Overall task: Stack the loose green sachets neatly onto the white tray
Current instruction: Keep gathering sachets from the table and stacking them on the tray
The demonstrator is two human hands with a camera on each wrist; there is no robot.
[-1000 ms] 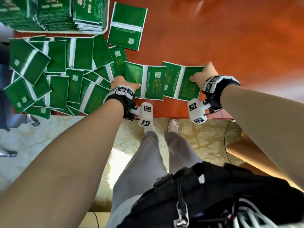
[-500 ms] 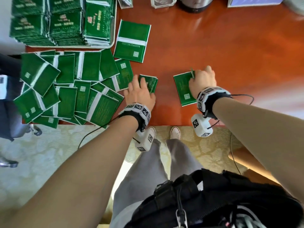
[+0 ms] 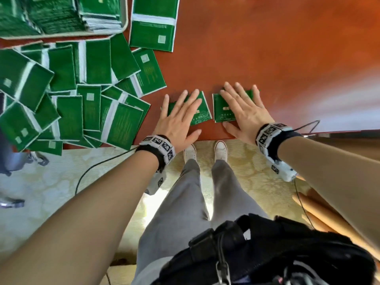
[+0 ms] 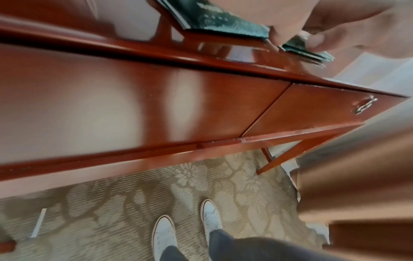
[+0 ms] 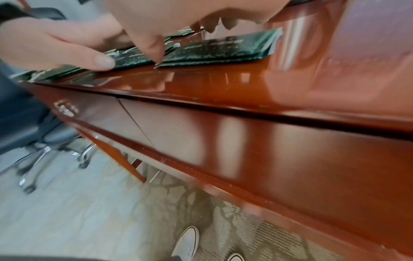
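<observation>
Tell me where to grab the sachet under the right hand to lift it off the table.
Judging by its pose, take the sachet by its near edge, from the table's front side. It lies flat under the right hand's straight fingers, so there is nothing to pinch from above; the thumb sits by that edge and could slide it past the table lip to pinch.

Glossy red-brown table (image 3: 267, 48), scattered green sachets (image 3: 90, 83), white tray (image 3: 123, 27) of stacked sachets

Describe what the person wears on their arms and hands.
Bare forearms, no sleeves or gloves. Each wrist carries a black band with white blocks printed in black-and-white square markers, behind the left hand and right hand. A white marked camera pod hangs under each wrist, trailing a thin black cable.
</observation>
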